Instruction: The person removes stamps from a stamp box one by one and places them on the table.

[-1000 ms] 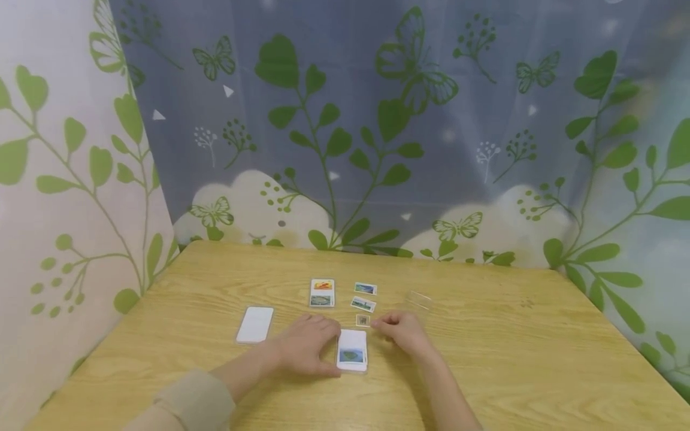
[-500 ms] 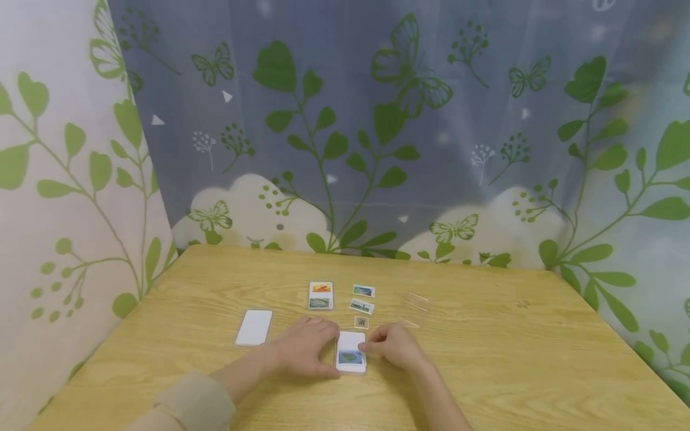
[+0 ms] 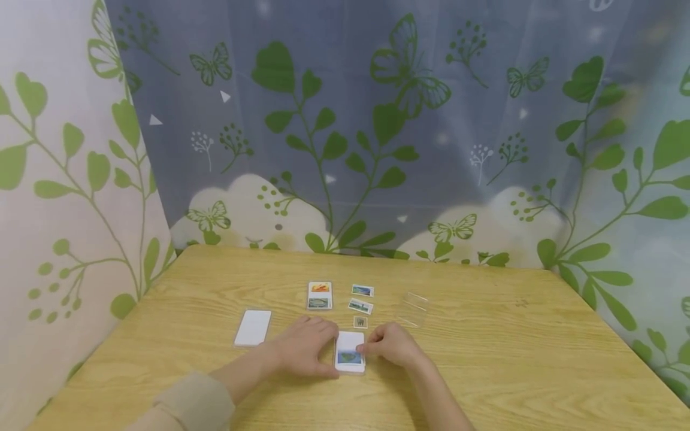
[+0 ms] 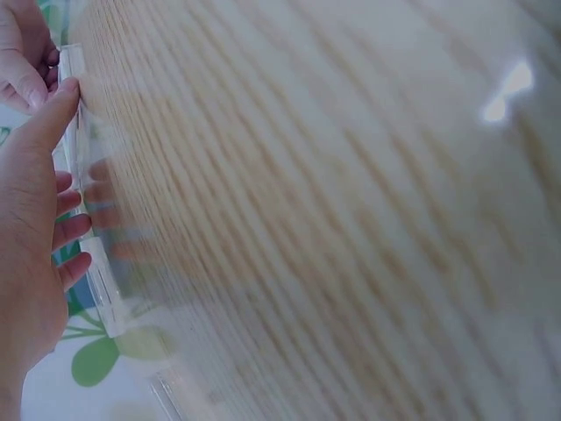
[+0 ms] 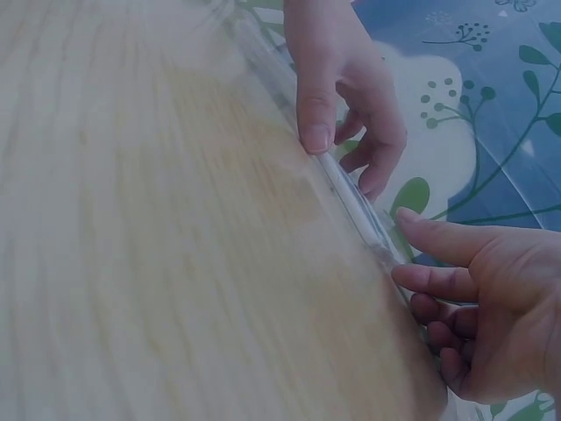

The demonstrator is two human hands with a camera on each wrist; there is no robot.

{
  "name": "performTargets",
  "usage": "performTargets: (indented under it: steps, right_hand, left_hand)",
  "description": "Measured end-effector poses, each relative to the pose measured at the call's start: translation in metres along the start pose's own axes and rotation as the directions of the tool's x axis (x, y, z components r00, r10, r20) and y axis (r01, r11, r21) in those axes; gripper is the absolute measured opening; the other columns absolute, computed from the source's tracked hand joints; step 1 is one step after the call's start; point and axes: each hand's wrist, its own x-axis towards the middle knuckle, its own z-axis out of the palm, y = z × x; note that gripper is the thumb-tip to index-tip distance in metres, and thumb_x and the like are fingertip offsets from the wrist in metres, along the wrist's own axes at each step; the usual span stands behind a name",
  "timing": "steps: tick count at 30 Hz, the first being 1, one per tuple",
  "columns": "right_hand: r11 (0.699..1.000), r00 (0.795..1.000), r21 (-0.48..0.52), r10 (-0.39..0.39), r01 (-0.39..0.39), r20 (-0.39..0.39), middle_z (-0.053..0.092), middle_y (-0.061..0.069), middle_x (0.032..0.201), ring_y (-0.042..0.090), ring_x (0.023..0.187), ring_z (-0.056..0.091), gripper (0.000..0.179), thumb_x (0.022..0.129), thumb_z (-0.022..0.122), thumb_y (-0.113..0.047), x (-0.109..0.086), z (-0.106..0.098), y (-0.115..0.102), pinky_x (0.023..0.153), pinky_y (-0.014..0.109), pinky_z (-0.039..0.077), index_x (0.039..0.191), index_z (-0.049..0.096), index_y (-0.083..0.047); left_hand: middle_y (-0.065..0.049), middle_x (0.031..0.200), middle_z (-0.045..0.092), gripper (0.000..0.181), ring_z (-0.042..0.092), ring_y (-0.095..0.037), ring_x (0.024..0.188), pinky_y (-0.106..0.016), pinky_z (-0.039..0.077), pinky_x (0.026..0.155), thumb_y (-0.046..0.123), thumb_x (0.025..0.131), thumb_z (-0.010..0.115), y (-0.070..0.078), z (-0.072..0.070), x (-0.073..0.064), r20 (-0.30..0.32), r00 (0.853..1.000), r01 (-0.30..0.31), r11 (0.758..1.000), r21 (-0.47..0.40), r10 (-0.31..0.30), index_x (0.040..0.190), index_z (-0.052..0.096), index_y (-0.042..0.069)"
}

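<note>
In the head view a white card in a clear sleeve (image 3: 349, 366) lies flat between the hands, with a small stamp-like blue-green picture (image 3: 347, 357) on its lower part. My left hand (image 3: 305, 347) rests along the card's left side, thumb by the near corner and fingers by the far one. From the right, my right hand (image 3: 396, 344) touches the card near the picture's upper right corner with its fingertips. The right wrist view shows my right thumb (image 5: 443, 239) and index finger (image 5: 438, 281) apart. Both wrist views see the sleeve (image 4: 96, 272) edge-on.
Beyond the card lie three small pictures: a blue one (image 3: 363, 290), a green one (image 3: 360, 306) and a little brown one (image 3: 360, 322). A sleeved card with two pictures (image 3: 320, 296), a plain white card (image 3: 253, 328) and a clear holder (image 3: 412, 308) lie on the wooden table (image 3: 512, 359).
My right hand has come nearer and leftward, from beside the little brown picture onto the card's right side. My left hand has stayed at the card's left edge.
</note>
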Motion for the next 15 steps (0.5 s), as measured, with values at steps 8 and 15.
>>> performTargets:
  steps: [8, 15]
  right_hand:
    - [1.0, 1.0, 0.001, 0.017, -0.017, 0.011, 0.046, -0.005, 0.06, 0.01, 0.055, 0.037, 0.023, 0.074, 0.077, -0.025, -0.0001, -0.0005, -0.0027, 0.048, 0.021, 0.029, 0.069, 0.064, -0.006]
    - [1.0, 1.0, -0.025, 0.004, -0.004, 0.026, 0.041, -0.007, 0.054, 0.008, 0.051, 0.033, 0.023, 0.072, 0.078, -0.023, -0.0006, -0.001, -0.0042, 0.045, 0.02, 0.025, 0.065, 0.064, -0.006]
  left_hand:
    - [-0.001, 0.125, 0.053, 0.066, 0.046, -0.019, 0.118, -0.044, 0.035, 0.101, 0.058, 0.079, 0.06, 0.001, -0.0028, -0.0013, 0.014, 1.0, 0.007, 1.0, -0.003, -0.007, 0.123, 0.052, 0.01]
    - [-0.001, 0.126, 0.053, 0.067, 0.046, -0.02, 0.118, -0.044, 0.035, 0.101, 0.06, 0.079, 0.059, 0.0012, -0.0016, -0.0012, 0.017, 1.0, 0.005, 1.0, 0.001, -0.005, 0.124, 0.052, 0.01]
